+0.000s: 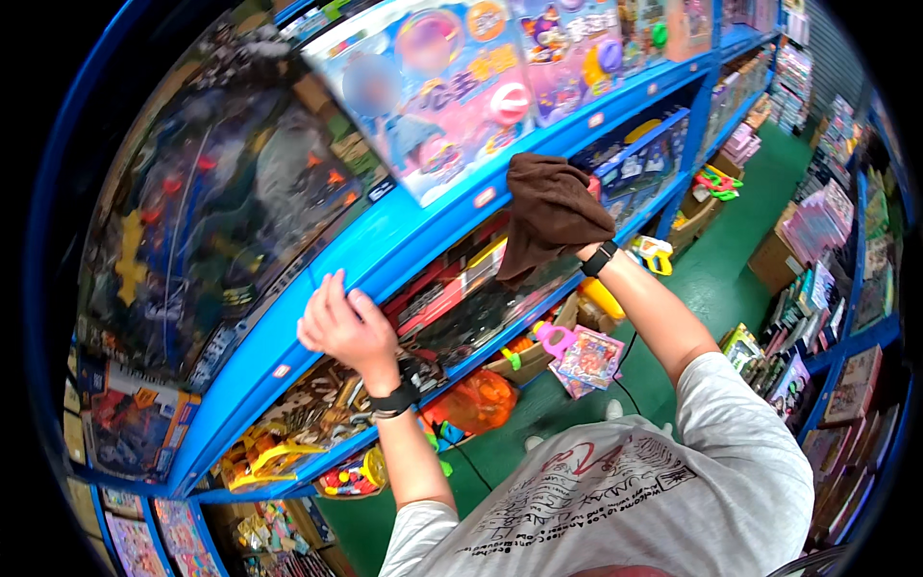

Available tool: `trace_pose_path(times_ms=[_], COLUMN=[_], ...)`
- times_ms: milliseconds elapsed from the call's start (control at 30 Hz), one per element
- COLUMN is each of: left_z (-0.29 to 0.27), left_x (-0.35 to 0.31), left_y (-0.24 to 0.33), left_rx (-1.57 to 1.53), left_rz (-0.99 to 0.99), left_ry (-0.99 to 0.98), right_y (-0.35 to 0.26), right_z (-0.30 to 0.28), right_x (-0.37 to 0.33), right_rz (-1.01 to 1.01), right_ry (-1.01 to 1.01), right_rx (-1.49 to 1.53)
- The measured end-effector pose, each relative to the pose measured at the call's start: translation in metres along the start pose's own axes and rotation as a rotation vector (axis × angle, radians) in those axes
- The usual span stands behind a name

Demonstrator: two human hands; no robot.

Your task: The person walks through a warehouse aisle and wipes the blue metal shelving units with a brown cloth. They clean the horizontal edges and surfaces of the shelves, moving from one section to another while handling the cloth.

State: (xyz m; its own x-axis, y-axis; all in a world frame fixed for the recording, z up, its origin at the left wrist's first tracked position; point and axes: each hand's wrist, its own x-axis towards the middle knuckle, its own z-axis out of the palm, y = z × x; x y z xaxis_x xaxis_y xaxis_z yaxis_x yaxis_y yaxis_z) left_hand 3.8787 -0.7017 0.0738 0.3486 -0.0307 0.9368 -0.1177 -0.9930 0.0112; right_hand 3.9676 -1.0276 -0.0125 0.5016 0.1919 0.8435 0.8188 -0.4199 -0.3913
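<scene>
A dark brown cloth [553,207] hangs in loose folds from my right hand [587,252], most of which it covers. It lies in front of the blue shelf edge [413,236], partly over the lower shelf; whether it touches the edge I cannot tell. My left hand [348,325] is empty, its fingers apart, close to the same blue edge farther left. Above the cloth stands a pink and light-blue toy box [433,91], slightly blurred. A large dark toy box with a clear front [231,212] stands on the shelf beyond my left hand.
Toy packages [452,298] fill the lower shelf. On the green floor [726,284] sit pink picture packages [586,361], an orange bag [481,404] and a yellow-white toy [654,255]. Across the aisle, stacked boxes [817,221] stand before more blue shelves. A thin dark cable [630,385] crosses the floor.
</scene>
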Motion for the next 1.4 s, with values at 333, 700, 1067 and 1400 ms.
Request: trace_pose_path(times_ms=[333, 700, 1067, 1400], left_z=[0.015, 0.004, -0.071, -0.27], left_x=[-0.001, -0.002, -0.03, -0.203], left_y=[0.014, 0.015, 0.016, -0.035], left_rx=[0.046, 0.089, -0.209, -0.164], left_rz=[-0.013, 0.009, -0.13, -0.662], left_ry=[0.123, 0.085, 0.011, -0.218], right_y=[0.019, 0.091, -0.039, -0.184], right_z=[-0.112, -0.14, 0.038, 0.175], right_x=[0.028, 0.026, -0.039, -0.041], right_rz=[0.026, 0.246, 0.224, -0.012], right_ry=[0.305, 0.423, 0.05, -0.226], right_rx=[-0.366, -0.643, -0.196, 0.084])
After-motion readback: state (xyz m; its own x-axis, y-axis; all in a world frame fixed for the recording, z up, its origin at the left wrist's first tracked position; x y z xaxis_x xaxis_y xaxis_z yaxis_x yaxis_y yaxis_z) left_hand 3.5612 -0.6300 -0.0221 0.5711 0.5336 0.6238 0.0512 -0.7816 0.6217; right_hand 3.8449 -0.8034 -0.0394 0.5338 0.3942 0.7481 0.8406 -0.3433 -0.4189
